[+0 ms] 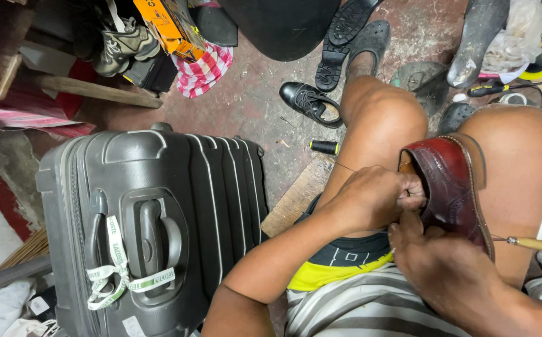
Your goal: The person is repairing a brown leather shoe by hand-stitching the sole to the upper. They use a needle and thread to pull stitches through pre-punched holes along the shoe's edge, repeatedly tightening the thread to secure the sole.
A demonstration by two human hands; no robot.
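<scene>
Seated person, knees bare. Dark red-brown leather brogue shoe (449,187) lies sole-edge up between the thighs, resting against the right knee. Left hand (371,200): grip closed, fingers pinched at the shoe's opening edge, with a thin thread running toward the left knee. Right hand (439,262): pressed against the shoe's lower side; cannot tell whether its grip is closed. Wooden-handled awl (533,244) protrudes just beside the shoe. Grey hard-shell suitcase (152,231) lies on the floor, left of the person.
</scene>
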